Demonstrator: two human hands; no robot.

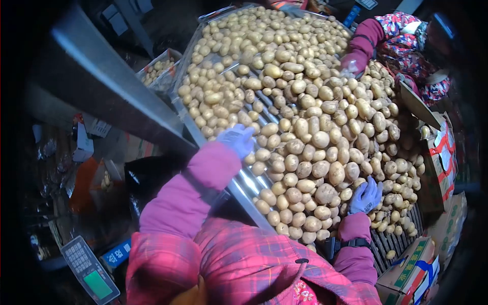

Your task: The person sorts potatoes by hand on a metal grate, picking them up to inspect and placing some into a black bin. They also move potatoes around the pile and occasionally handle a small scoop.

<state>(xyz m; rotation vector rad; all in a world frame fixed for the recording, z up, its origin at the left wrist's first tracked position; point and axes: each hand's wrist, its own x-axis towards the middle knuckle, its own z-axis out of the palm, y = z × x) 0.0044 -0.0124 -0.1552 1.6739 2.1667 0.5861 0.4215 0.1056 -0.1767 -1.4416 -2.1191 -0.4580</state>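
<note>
And here we are with potatoes (pixel 320 140) by the heap, nearly filling the middle of the frame and running out to the right. By my reading there is plenty left: the great bulk lies loose on the metal table (pixel 254 211), against a small batch sitting in the open carton (pixel 176 53) at upper left. Bare metal bars show through at centre, and just a few potatoes dot the slats (pixel 384 256) at lower right.

To the hands! The left hand (pixel 238 140), gloved in pale purple, is at left of centre, palm down against the potatoes by the table's edge, fingers loosely extended; whether one is gripped underneath, I cannot tell. The right hand (pixel 365 197), right of centre and lower, has its fingers parted and bent, open, touching potatoes at the near side of the heap, with no clear grip on any. (Busy spot, this: a co-worker's hand (pixel 351 69) is among the potatoes at upper right.)
</note>
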